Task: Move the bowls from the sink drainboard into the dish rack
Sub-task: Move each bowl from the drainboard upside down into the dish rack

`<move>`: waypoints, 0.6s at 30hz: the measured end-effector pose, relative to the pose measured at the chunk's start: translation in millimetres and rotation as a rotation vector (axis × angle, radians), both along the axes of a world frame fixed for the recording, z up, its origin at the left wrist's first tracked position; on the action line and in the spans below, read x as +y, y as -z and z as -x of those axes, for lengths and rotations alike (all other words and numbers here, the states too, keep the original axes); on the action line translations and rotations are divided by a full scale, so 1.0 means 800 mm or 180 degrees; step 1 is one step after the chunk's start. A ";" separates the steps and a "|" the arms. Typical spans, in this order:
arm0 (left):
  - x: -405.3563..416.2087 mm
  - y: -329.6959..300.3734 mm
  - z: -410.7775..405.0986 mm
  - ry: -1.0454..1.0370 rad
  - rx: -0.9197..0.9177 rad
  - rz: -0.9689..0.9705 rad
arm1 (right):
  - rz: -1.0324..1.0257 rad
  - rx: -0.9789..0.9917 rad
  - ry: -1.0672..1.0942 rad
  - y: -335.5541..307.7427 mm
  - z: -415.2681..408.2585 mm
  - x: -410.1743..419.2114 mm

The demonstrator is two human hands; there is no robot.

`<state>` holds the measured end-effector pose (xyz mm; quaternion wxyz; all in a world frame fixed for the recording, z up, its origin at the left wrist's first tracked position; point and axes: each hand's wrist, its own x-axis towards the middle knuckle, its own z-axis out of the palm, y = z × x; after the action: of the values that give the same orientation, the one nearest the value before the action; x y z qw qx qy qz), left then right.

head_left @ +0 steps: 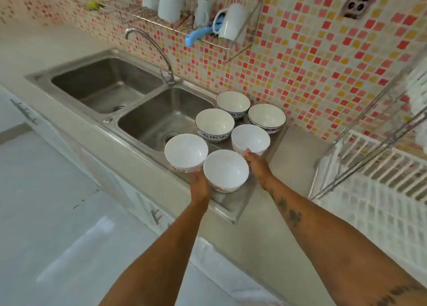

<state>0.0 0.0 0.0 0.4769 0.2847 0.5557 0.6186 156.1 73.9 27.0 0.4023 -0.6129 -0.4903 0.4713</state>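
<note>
Several white bowls stand close together on the steel drainboard (pixel 233 204) right of the sink. The far ones, such as the blue-patterned bowl (pixel 215 124), have blue bands outside. My left hand (pixel 199 185) reaches under the front-left bowl (pixel 186 152) and grips its base; its fingers are hidden by that bowl and the front-middle bowl (pixel 226 169). My right hand (pixel 257 165) pinches the near rim of the plain white bowl (pixel 250 138). The white slatted dish rack (pixel 381 164) sits on the counter to the right, with a metal frame over it.
A double steel sink (pixel 111 83) with a curved tap (pixel 159 51) lies left of the bowls. A wall shelf (pixel 147 13) above holds white cups and a blue brush. Tiled wall stands behind; bare counter (pixel 298 148) separates drainboard and rack.
</note>
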 end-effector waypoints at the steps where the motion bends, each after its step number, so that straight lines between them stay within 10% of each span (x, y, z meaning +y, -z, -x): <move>1: -0.002 -0.009 -0.003 -0.0055 0.0004 0.0016 | -0.0003 0.0158 0.0025 -0.001 0.004 -0.002; 18: 0.036 0.043 -0.065 -0.0215 -0.0109 0.0536 | 0.0693 0.0835 0.0622 0.079 -0.010 0.001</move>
<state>51.8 28.5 -34.8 0.4874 0.2142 0.6068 0.5902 164.2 74.6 -36.3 0.4379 -0.6308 -0.3180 0.5561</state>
